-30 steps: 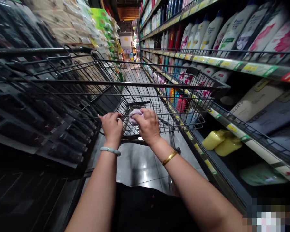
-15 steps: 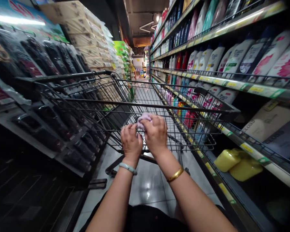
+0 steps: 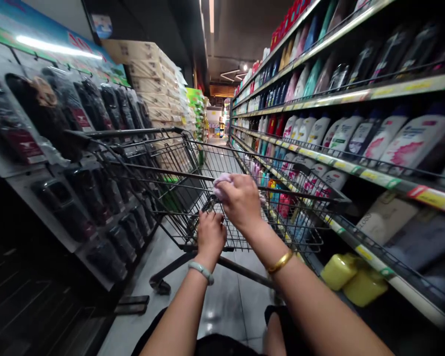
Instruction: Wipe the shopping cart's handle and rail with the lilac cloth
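Note:
A black wire shopping cart [image 3: 170, 173] stands in front of me, across the aisle. My right hand [image 3: 243, 202], with a gold bangle at the wrist, is closed around a bunched pale purple cloth [image 3: 222, 184]. The cloth rests at the cart's near upper bar. Lower and to the left, my left hand [image 3: 210, 237] curls its fingers over a lower rail of the cart's near side. A pale green bangle circles that wrist. The undersides of the left fingers are hidden.
Shelves of shampoo bottles [image 3: 411, 141] line the right side, with yellow containers [image 3: 339, 272] low down. Packaged dark goods hang on a rack [image 3: 25, 212] at left, beyond which cartons [image 3: 148, 74] are stacked. Pale tiled floor [image 3: 222, 291] lies under the cart.
My left hand has moved down from beside the cloth onto a lower cart rail. My right hand keeps the cloth at the upper bar. The camera view has tilted up and shifted.

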{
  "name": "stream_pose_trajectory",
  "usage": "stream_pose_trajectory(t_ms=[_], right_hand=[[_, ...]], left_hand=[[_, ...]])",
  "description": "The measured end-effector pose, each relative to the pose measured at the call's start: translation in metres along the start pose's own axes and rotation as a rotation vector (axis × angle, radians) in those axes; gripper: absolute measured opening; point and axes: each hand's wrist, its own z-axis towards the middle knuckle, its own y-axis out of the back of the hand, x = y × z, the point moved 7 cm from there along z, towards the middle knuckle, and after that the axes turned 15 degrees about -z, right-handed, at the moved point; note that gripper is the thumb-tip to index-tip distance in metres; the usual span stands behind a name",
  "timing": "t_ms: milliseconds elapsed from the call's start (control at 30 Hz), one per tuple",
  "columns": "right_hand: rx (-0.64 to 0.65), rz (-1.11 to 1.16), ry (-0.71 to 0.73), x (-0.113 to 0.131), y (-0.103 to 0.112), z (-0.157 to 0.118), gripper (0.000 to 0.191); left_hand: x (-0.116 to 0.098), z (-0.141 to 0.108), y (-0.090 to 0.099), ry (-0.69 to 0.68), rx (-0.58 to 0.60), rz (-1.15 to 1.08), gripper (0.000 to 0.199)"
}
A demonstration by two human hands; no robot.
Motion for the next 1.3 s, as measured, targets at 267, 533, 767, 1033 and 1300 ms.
stream_pose_trajectory(t_ms=[267,533,767,1033,1300], right_hand=[[0.379,0.209,-0.231,-0.014,-0.027,0.058,0.034],[0.819,0.246,-0.306,0.002,-0.066,0.078,0.031],[0.94,0.219,-0.229,-0.018,-0.057,0.072,0.023],[1.03,0.895,-0.252,0.025,-0.074,0.071,0.033],[1.585,0.39,-0.161,0.002,-0.092,0.04,0.022]], left_hand=[[0.006,-0.009,0.011,-0.012,0.003,-0.059,0.024],[0.014,-0.015,0.02,-0.018,-0.026,-0.109,0.031],[0.023,-0.017,0.023,-0.019,0.004,-0.134,0.031],[0.027,-0.018,0.021,0.013,0.012,-0.167,0.03],[0.027,-0.02,0.027,-0.007,0.033,-0.146,0.032]])
